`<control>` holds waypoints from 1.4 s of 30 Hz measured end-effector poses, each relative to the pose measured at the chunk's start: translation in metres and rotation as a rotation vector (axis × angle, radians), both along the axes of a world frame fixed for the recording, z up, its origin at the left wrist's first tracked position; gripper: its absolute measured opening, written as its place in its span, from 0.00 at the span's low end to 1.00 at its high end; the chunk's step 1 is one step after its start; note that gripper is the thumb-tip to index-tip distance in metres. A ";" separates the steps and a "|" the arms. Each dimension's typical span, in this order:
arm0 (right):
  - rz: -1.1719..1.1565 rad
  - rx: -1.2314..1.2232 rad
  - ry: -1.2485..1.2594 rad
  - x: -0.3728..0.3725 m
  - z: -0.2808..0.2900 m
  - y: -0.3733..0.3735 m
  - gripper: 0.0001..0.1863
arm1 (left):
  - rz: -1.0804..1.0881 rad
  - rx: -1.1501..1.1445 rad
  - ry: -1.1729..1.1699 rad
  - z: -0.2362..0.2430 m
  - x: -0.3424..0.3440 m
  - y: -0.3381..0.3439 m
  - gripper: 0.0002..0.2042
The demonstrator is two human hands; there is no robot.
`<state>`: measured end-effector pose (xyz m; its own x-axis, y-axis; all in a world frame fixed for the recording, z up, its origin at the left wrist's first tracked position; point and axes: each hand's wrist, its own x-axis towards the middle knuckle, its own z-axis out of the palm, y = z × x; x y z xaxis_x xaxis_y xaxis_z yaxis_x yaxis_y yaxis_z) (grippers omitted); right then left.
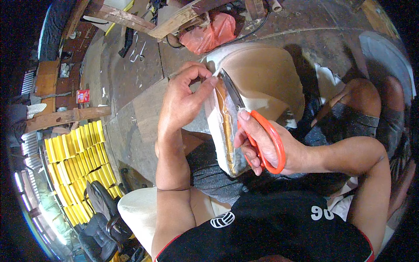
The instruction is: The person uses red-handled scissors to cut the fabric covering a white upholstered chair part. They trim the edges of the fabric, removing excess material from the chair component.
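Observation:
A padded cushion piece [262,70], pale with a broad tan area, rests before me; along its near left side runs an opening showing yellowish padding [227,131] and a loose white thread. At the top of that opening my left hand [187,94] pinches the white edge or thread between thumb and fingers. My right hand [257,139] grips orange-handled scissors [275,144] by the handles, the dark blades angled up beside the pinched spot, their tips very near my left fingertips. Whether the tips touch the thread is too small to tell.
Yellow ridged pieces [78,161] are stacked at left, near dark bundled items [100,218]. A red plastic bag [205,32] and wooden beams [126,19] lie beyond the cushion. Another person's bare knees [362,96] are at right. A white padded piece [135,205] sits by my left elbow.

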<state>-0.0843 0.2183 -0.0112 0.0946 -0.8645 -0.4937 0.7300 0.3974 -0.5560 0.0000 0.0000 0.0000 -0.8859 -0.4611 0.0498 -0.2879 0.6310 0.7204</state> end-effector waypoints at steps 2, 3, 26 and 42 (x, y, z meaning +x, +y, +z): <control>0.006 -0.008 0.017 0.000 0.000 0.001 0.34 | 0.010 0.003 0.006 0.000 0.000 0.001 0.08; 0.007 -0.002 0.017 0.000 0.001 0.001 0.34 | 0.008 0.002 0.004 -0.001 -0.001 0.001 0.08; -0.250 -0.217 1.096 -0.046 -0.021 -0.020 0.16 | 0.128 0.042 -0.036 -0.002 -0.003 0.003 0.07; -0.333 -0.179 1.508 -0.073 -0.056 -0.040 0.13 | 0.166 -0.203 0.030 -0.010 -0.008 0.014 0.07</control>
